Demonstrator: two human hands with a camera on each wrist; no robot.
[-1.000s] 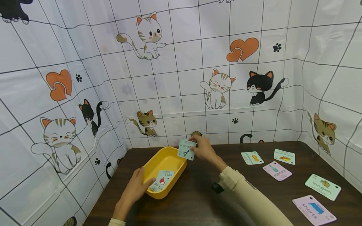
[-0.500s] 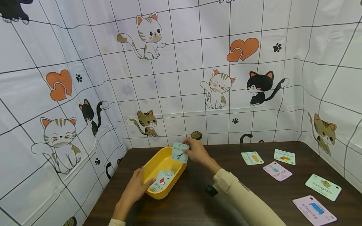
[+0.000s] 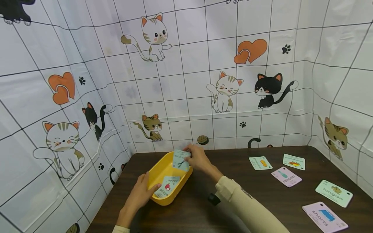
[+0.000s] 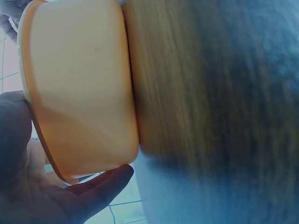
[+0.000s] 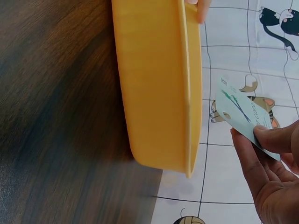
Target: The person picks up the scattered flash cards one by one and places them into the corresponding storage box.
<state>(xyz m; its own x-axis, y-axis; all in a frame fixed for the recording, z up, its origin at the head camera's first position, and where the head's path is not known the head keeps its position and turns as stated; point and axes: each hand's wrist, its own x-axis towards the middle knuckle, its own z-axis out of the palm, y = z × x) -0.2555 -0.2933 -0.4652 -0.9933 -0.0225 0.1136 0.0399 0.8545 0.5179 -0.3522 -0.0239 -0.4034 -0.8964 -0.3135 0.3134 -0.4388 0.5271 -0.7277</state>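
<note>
My right hand (image 3: 199, 158) pinches a pale green flash card (image 3: 179, 160) between thumb and fingers. The card, with a dark crossed-stalk picture, is held over the far end of a yellow plastic bin (image 3: 157, 173). In the right wrist view the card (image 5: 240, 109) is tilted and apart from the bin's rim. My left hand (image 3: 141, 191) grips the near left end of the bin, thumb over the rim; in the left wrist view its fingers (image 4: 105, 191) curl against the outer wall. Inside the bin lies a card reading "pitaya" (image 3: 168, 186), overlapping another marked "coco".
On the right of the dark wooden table (image 3: 247, 200) lie several cards: "shorts" (image 3: 324, 216), "longan" (image 3: 333, 193), "raincoat" (image 3: 286, 176), one with an orange fruit (image 3: 260, 163), and another green card (image 3: 294, 161). A cat-print sheet (image 3: 186, 84) hangs around the table's back and sides.
My right hand has moved left and slightly down, bringing the pinched card from the bin's right rim to over its far end. My left hand and the bin stay put.
</note>
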